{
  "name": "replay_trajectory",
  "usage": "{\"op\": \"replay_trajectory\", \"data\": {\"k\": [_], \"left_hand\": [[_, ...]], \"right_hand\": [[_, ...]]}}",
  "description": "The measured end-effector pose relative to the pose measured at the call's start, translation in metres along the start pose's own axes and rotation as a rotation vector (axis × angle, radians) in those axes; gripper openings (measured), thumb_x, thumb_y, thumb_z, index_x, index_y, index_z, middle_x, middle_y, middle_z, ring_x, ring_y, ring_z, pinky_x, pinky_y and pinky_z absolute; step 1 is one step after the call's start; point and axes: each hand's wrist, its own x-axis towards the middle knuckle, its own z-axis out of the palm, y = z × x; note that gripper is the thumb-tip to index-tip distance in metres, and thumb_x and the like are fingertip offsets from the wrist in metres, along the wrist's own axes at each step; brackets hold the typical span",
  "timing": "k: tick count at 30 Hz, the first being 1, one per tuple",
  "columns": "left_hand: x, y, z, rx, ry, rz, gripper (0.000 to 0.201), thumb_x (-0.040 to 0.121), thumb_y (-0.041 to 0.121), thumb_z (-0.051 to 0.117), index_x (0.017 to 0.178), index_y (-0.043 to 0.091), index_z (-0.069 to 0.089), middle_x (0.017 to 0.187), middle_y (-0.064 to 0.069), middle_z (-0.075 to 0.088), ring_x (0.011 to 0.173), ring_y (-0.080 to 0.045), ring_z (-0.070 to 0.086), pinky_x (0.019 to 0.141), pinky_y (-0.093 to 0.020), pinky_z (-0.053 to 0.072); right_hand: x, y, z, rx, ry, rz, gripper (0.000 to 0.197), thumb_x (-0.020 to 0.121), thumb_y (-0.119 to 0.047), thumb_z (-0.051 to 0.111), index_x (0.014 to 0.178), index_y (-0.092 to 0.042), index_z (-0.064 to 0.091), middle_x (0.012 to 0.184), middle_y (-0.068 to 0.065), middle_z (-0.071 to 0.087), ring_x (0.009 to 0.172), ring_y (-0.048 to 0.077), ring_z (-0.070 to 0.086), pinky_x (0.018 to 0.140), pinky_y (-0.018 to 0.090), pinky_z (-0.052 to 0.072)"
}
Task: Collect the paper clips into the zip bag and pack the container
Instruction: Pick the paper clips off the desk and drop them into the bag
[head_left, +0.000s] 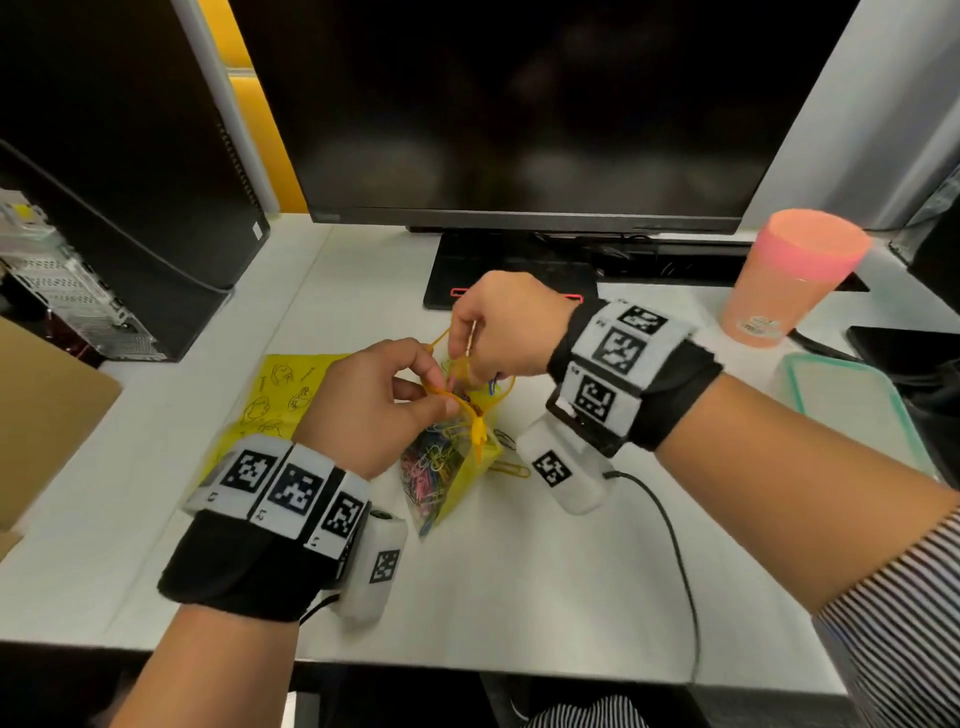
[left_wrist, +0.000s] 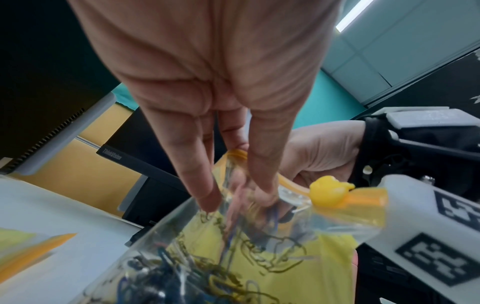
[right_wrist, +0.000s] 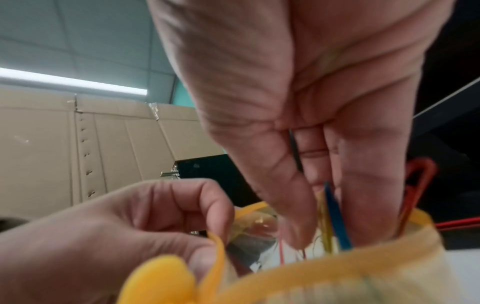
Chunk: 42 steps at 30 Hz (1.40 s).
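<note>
Left hand (head_left: 374, 400): one. Fingers curled, thumb and forefinger pinching the near-left edge of the orange zip strip at the mouth of the zip bag (head_left: 447, 467), holding the mouth apart.

Right hand (head_left: 506, 327): one. Fingers bunched and pointing down into the bag's mouth, pinching a small bundle of paper clips (right_wrist: 335, 218); blue, yellow and red wires show between the fingers in the right wrist view. Exact number in the bundle cannot be told.

Zip bag: one, clear with a yellow printed back and an orange zip strip, standing on the desk (head_left: 519, 582) at centre, between the two hands. Mouth open. One yellow slider tab (left_wrist: 328, 191) sits at the end of the strip nearer the person.

Paper clips in the bag (head_left: 434, 462): many, mixed colours, heaped in the lower part; too tangled to count.

Loose paper clip (head_left: 511, 470): one, gold-coloured, flat on the desk just right of the bag.

Yellow printed sheet (head_left: 275, 395): one, flat on the desk, left of and behind the bag, partly under the left hand.

Container (head_left: 852, 405): one, clear with a green rim, at the right edge of the desk, well apart from the bag.

Pink cup (head_left: 789, 280): one, upright, far right, beyond the container.

Monitor (head_left: 519, 114): one, dark, at the far side.
</note>
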Motion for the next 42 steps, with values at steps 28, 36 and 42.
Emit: {"op": "replay_trajectory", "data": {"k": [28, 36, 42], "left_hand": [[0.002, -0.019, -0.015, -0.052, 0.041, -0.041, 0.014, 0.07, 0.018, 0.077, 0.074, 0.022, 0.064, 0.105, 0.002, 0.07, 0.079, 0.01, 0.065, 0.082, -0.018, 0.046], [0.0, -0.021, -0.017, -0.051, 0.05, -0.033, 0.013, 0.071, 0.015, 0.076, 0.076, 0.019, 0.064, 0.112, 0.001, 0.068, 0.078, 0.011, 0.065, 0.068, -0.002, 0.045], [0.0, -0.018, -0.012, -0.052, 0.046, -0.038, 0.013, 0.072, 0.016, 0.076, 0.075, 0.02, 0.063, 0.115, 0.003, 0.066, 0.081, 0.0, 0.068, 0.074, -0.015, 0.043]], "right_hand": [[-0.035, 0.084, 0.044, -0.399, -0.246, -0.195, 0.026, 0.086, -0.008, 0.058, 0.108, -0.014, 0.071, 0.11, 0.002, 0.07, 0.099, 0.018, 0.063, 0.079, 0.019, 0.043], [-0.047, 0.12, 0.017, -0.308, -0.175, -0.003, 0.053, 0.082, -0.009, 0.063, 0.132, -0.025, 0.054, 0.12, 0.0, 0.06, 0.1, 0.017, 0.059, 0.087, 0.023, 0.045], [-0.046, 0.112, 0.031, -0.295, -0.225, 0.032, 0.07, 0.073, -0.026, 0.077, 0.136, -0.022, 0.048, 0.113, 0.001, 0.053, 0.094, 0.016, 0.052, 0.089, 0.028, 0.046]]}}
